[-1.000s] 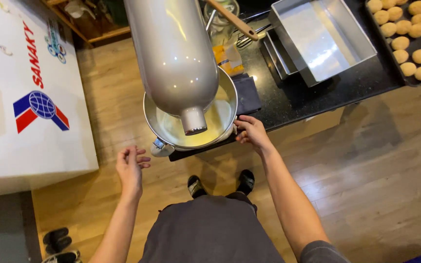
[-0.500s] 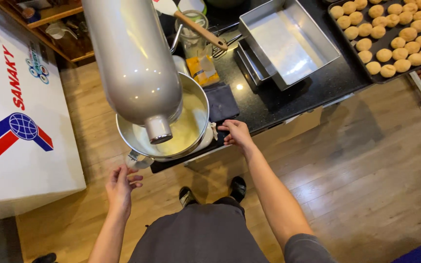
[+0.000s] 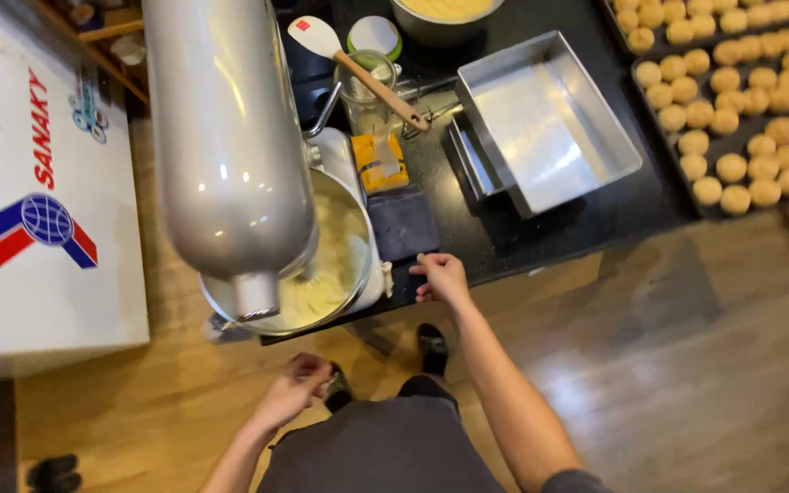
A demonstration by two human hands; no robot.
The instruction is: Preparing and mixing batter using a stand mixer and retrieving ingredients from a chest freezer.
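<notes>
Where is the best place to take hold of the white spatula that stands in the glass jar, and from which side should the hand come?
Grip the spatula by its bare wooden handle near the free end, which leans out over the jar rim toward the metal tray. Probably come from that right side, above the counter; the mixer head crowds the left.

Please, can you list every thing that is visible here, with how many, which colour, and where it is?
stand mixer: one, silver-grey, left end of counter, head over bowl
mixing bowl: one, steel, pale yellow batter inside, under the mixer head
counter: one, black, upper middle
spatula: one, white blade, wooden handle, standing in a glass jar
baking pans: stacked, silver, empty on top, counter centre
dough balls: many, golden, on dark tray at right
chest freezer: one, white, far left
floor: wooden, brown
left hand: empty, below the bowl
right hand: on the counter edge beside the bowl
</notes>
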